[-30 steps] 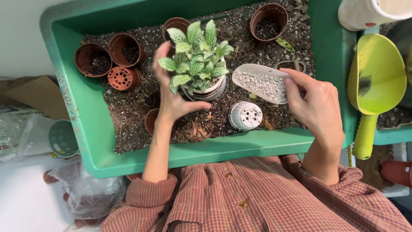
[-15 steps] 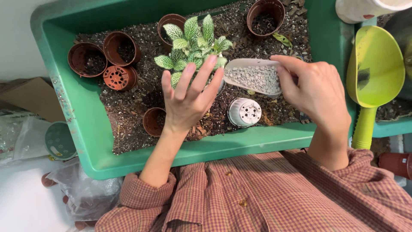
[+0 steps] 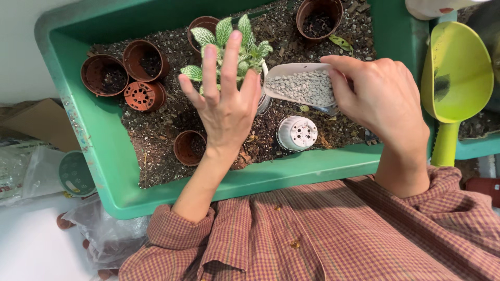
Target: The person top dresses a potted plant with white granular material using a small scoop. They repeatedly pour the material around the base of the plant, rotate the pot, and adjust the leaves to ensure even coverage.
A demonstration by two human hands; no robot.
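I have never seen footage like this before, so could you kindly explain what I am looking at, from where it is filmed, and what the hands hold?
One camera, worn on a person's head, looks down at their own bare hands. The green plastic tray holds dark potting soil, several empty brown plastic pots, and an upturned white pot. The left hand is spread open over a small green-and-white leafed plant, holding nothing. The right hand holds a pale scoop of grey pebbles beside the plant. A lime-green plastic scoop lies to the right.
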